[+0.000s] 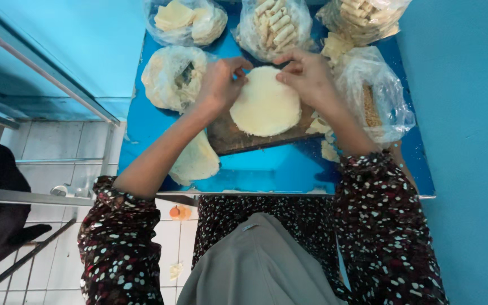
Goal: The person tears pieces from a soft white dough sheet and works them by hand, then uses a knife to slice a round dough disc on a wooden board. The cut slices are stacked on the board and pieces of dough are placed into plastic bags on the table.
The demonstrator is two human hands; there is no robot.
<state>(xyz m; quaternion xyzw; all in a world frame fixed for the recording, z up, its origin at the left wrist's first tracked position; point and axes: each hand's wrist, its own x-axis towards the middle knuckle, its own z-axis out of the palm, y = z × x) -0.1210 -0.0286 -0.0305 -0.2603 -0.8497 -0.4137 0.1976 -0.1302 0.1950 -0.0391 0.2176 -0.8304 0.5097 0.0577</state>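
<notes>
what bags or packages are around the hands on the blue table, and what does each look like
Clear bag, far left: flat pale yellow sheets.
Clear bag, far centre: pale rolled sticks.
Clear bag, far right: more pale rolls.
Clear bag, beside left hand: crumpled, cream contents.
Clear bag, beside right hand: tan filling.
No labels or screens.

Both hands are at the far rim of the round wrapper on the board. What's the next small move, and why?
Probably fold the far edge toward you: left hand and right hand both pinch the wrapper at its far rim, and it lies flat on the wooden board.
</notes>
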